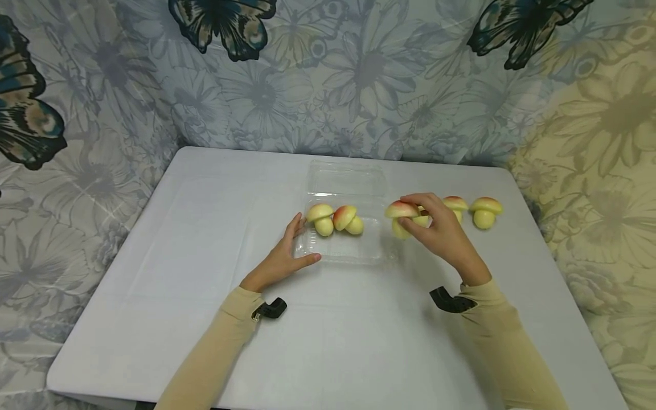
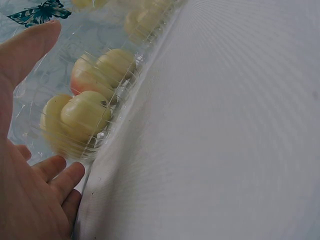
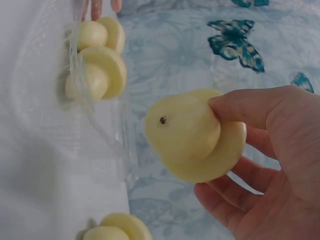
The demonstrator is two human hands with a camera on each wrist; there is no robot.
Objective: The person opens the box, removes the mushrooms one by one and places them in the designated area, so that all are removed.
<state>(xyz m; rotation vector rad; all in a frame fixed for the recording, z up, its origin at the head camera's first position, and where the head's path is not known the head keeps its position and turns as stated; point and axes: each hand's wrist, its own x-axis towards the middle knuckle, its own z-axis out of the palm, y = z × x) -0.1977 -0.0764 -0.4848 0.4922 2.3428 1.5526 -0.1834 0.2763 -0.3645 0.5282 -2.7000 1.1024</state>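
A clear plastic container [image 1: 359,247] stands with its hinged lid [image 1: 347,177] folded back. Two yellow toy mushrooms with reddish-tinged caps, a left one [image 1: 320,218] and a right one [image 1: 348,219], lie inside it. My left hand [image 1: 279,261] is at the container's left side, thumb spread and fingers loosely extended by its wall. Just off the right side, my right hand [image 1: 443,232] pinches another toy mushroom [image 3: 185,135] between thumb and fingers. In the right wrist view its stem end, with a dark spot, faces the camera.
To the right of the container stand more mushrooms: one [image 1: 423,219] largely hidden by my right hand, one [image 1: 455,204] partly hidden, and one [image 1: 484,212] fully visible. All sit on a white-covered table [image 1: 328,341]. Behind it hangs a floral curtain [image 1: 369,85] with butterflies.
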